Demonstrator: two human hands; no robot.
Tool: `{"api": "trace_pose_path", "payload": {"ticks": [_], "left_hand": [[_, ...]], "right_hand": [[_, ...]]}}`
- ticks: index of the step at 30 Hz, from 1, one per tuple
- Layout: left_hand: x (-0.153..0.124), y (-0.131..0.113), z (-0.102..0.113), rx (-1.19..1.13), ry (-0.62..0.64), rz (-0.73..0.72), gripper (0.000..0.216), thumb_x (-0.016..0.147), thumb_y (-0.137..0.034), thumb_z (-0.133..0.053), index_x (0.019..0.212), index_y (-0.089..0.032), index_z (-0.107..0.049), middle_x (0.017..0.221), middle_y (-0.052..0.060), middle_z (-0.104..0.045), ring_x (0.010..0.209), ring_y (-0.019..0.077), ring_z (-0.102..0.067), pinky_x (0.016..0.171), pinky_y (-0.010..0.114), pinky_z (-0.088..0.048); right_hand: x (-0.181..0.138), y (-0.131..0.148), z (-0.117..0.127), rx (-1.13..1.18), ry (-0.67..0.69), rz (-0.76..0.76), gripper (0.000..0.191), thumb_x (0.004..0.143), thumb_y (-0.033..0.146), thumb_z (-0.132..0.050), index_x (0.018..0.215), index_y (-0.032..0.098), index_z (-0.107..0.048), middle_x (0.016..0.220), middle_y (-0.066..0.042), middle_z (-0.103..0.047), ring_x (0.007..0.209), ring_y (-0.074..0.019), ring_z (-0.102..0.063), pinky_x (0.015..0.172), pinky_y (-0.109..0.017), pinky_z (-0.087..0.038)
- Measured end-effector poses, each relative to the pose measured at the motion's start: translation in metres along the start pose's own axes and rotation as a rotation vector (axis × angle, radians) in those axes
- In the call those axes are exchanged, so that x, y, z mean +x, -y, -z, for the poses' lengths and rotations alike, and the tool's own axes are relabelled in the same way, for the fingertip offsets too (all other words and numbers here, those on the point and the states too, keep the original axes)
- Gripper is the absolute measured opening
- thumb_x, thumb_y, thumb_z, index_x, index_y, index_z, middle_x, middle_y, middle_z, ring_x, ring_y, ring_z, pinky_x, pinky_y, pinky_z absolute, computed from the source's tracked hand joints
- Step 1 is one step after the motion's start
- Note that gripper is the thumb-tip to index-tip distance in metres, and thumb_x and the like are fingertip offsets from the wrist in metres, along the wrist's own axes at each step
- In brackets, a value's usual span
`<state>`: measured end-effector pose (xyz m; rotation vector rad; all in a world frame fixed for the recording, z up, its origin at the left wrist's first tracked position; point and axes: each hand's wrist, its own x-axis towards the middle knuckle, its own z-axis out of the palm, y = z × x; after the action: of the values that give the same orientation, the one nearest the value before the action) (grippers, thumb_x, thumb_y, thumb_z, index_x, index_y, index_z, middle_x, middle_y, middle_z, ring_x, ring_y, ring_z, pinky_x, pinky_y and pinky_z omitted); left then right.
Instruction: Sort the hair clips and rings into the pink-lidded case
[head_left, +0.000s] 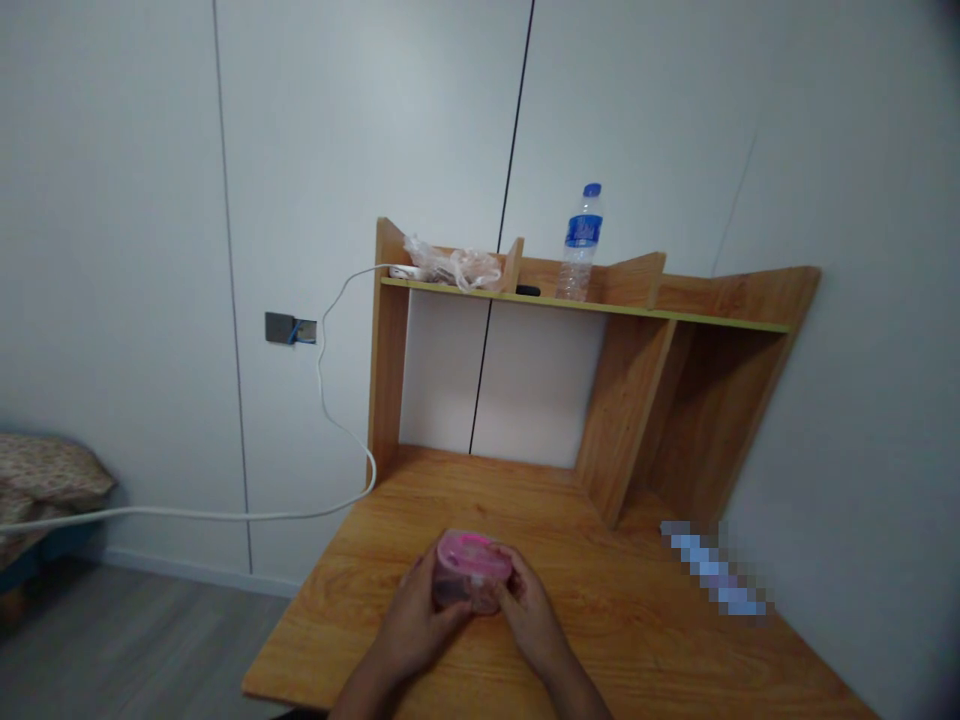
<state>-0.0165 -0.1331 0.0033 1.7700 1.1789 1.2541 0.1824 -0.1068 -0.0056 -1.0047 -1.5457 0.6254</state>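
Box (473, 572), between left grip (417, 612) and right grip (529, 607)

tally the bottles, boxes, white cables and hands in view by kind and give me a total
Bottle: 1
Box: 1
White cable: 1
Hands: 2, the left hand and the right hand
Total: 5
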Motion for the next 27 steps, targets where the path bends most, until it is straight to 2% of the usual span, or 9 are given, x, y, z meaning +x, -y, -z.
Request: {"api": "trace_pose_path", "payload": {"ticks": [3, 6, 12, 17, 21, 24, 27], "left_hand": [[-0.003, -0.015, 0.003, -0.055, 0.028, 0.001, 0.063, 0.073, -0.04, -0.078, 0.127, -0.016, -0.056, 0.124, 0.015, -0.068, 0.112, 0.031, -0.065, 0.097, 0.038, -0.05], [-0.004, -0.022, 0.004, -0.002, 0.029, 0.034, 0.057, 0.071, -0.039, -0.08, 0.119, -0.016, -0.059, 0.117, 0.014, -0.071, 0.105, 0.0307, -0.067, 0.091, 0.038, -0.052], [-0.005, -0.017, 0.004, 0.052, 0.015, 0.021, 0.05, 0.076, -0.042, -0.074, 0.116, -0.016, -0.059, 0.116, 0.015, -0.071, 0.106, 0.0308, -0.068, 0.09, 0.037, -0.052], [-0.005, -0.013, 0.003, -0.023, -0.005, 0.051, 0.068, 0.074, -0.04, -0.078, 0.133, -0.018, -0.051, 0.125, 0.014, -0.069, 0.111, 0.0289, -0.067, 0.096, 0.035, -0.051], [-0.003, -0.015, 0.005, -0.104, 0.069, -0.04, 0.049, 0.078, -0.036, -0.076, 0.123, -0.024, -0.06, 0.124, 0.009, -0.07, 0.11, 0.025, -0.067, 0.096, 0.031, -0.051], [-0.003, -0.013, 0.007, -0.069, 0.084, -0.046, 0.05, 0.076, -0.033, -0.078, 0.123, -0.024, -0.061, 0.123, 0.009, -0.07, 0.11, 0.0258, -0.067, 0.096, 0.031, -0.051], [-0.004, -0.01, 0.008, 0.0, 0.077, -0.001, 0.05, 0.076, -0.033, -0.078, 0.121, -0.024, -0.062, 0.121, 0.009, -0.07, 0.109, 0.0263, -0.066, 0.094, 0.031, -0.05]], "right_hand": [[-0.008, 0.013, 0.004, -0.079, 0.044, 0.045, 0.036, 0.08, 0.039, -0.073, 0.113, 0.025, -0.071, 0.131, -0.012, -0.063, 0.127, -0.029, -0.057, 0.11, -0.048, -0.043], [-0.013, 0.024, 0.005, -0.27, 0.093, 0.12, 0.041, 0.077, 0.029, -0.075, 0.117, 0.027, -0.068, 0.142, -0.012, -0.053, 0.136, -0.03, -0.048, 0.114, -0.05, -0.038], [-0.016, 0.03, 0.001, -0.523, 0.14, 0.259, 0.052, 0.075, 0.025, -0.075, 0.125, 0.026, -0.063, 0.146, -0.012, -0.049, 0.136, -0.0299, -0.048, 0.113, -0.047, -0.042], [-0.019, 0.02, -0.003, -0.612, 0.18, 0.3, 0.057, 0.077, 0.026, -0.073, 0.133, 0.03, -0.059, 0.149, -0.009, -0.049, 0.138, -0.0295, -0.047, 0.113, -0.048, -0.043], [-0.019, 0.01, 0.001, -0.65, 0.177, 0.35, 0.062, 0.078, 0.022, -0.07, 0.138, 0.03, -0.055, 0.153, -0.008, -0.046, 0.14, -0.0296, -0.046, 0.111, -0.047, -0.046], [-0.015, 0.006, 0.005, -0.642, 0.185, 0.42, 0.064, 0.074, 0.018, -0.07, 0.136, 0.027, -0.057, 0.151, -0.009, -0.048, 0.137, -0.0305, -0.049, 0.108, -0.045, -0.05], [-0.013, 0.007, 0.006, -0.63, 0.198, 0.421, 0.062, 0.071, 0.016, -0.068, 0.132, 0.026, -0.06, 0.149, -0.009, -0.051, 0.135, -0.0302, -0.052, 0.106, -0.044, -0.052]]}}
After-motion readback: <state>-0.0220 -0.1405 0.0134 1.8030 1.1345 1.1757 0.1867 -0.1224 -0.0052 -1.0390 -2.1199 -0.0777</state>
